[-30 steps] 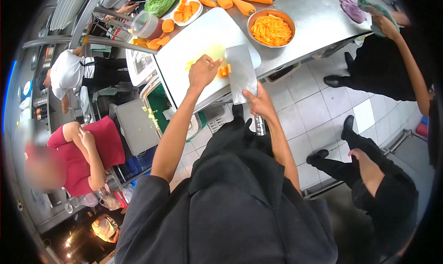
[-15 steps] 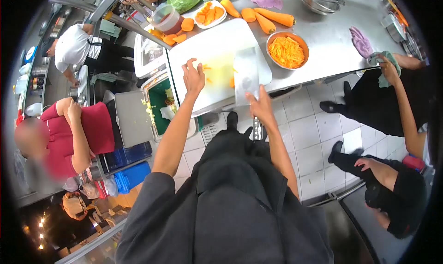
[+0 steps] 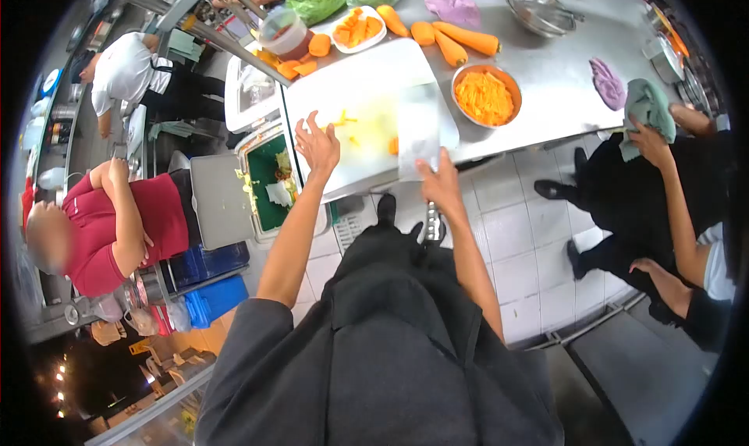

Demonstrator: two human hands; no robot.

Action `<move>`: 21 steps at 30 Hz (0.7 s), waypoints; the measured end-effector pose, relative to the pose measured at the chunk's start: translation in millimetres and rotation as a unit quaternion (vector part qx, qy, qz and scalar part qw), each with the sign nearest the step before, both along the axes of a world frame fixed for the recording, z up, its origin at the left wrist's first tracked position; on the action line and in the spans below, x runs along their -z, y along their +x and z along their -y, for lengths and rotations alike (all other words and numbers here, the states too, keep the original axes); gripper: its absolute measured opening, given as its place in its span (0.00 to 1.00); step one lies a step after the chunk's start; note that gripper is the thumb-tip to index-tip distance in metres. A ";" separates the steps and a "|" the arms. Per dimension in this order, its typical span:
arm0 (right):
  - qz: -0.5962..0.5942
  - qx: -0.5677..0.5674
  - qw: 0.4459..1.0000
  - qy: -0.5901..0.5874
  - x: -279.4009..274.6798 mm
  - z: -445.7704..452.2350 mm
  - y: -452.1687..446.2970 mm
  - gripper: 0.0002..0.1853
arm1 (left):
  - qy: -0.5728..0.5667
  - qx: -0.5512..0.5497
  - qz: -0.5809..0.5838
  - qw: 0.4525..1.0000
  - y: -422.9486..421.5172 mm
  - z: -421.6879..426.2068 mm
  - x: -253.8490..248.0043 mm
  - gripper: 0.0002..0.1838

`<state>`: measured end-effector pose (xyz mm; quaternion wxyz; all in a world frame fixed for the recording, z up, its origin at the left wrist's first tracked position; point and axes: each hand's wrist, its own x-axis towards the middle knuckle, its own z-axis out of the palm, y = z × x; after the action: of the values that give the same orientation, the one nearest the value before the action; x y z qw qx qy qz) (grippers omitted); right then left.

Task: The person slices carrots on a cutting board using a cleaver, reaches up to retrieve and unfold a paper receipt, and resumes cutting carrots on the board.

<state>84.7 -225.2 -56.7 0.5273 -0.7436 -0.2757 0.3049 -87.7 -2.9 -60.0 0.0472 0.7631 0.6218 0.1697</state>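
Gripping the cleaver, right hand works over the board!
Left hand, apart, spreads its fingers beside orange scraps.

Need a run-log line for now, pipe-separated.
left hand: fingers spread, nothing held | right hand: holding cleaver, blade over cutting board | beside blade: orange piece | right of board: bowl, orange shreds

Restaurant-style kitchen — steel counter, cutting board, whole carrots.

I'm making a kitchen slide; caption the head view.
Cleaver in right hand, left hand spread over cutting board, shredded carrot in bowl.
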 end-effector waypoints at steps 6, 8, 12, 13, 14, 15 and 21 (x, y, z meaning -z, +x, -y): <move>-0.183 0.048 0.982 -0.009 -46.9 66.0 15.0 0.11 | -0.076 0.446 0.083 0.888 41.7 57.9 -35.6 0.33; -0.160 0.058 0.985 -0.001 -34.5 78.0 8.9 0.12 | -0.104 0.483 0.043 0.868 55.1 62.9 -29.2 0.32; -0.207 0.084 0.974 -0.025 -45.0 106.9 1.0 0.11 | -0.419 0.372 0.240 0.793 70.8 40.0 -10.3 0.22; -0.216 0.094 0.972 -0.013 -45.9 113.5 0.0 0.11 | -0.463 0.353 0.276 0.765 72.7 43.0 -20.3 0.21; -0.224 0.102 0.969 0.000 -46.2 118.6 -0.4 0.11 | -0.479 0.352 0.277 0.755 74.7 45.3 -31.1 0.22; -0.228 0.106 0.968 0.000 -45.6 123.0 -0.8 0.11 | -0.494 0.352 0.277 0.745 76.6 45.6 -35.5 0.22; -0.229 0.108 0.967 0.020 -44.4 133.9 -4.7 0.11 | -0.325 0.427 0.189 0.823 94.4 63.8 -38.9 0.23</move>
<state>80.0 -359.1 -12.3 0.6212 -0.6685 -0.0717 0.4027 6.6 -66.7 -21.1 0.4768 0.8455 0.2322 0.0612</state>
